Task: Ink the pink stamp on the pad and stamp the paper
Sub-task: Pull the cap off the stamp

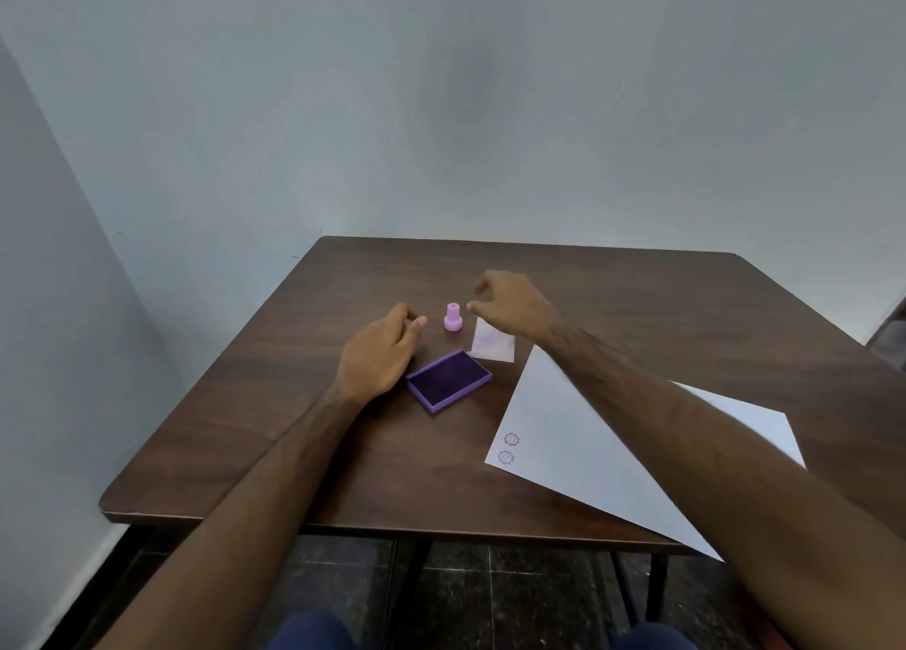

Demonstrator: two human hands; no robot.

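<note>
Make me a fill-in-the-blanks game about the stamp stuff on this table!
1. The pink stamp stands upright between the left hand and the ____ hand.
2. The ink pad is open, and its colour is ____.
3. The paper already shows ____ stamp marks near its corner.
4. Neither hand is touching the ____ yet.

Missing words: right; purple; two; stamp

Possibly a plain room at home: bare pale walls (pixel 441 86), dark wooden table (pixel 637 296), dark tiled floor (pixel 490 586)
</note>
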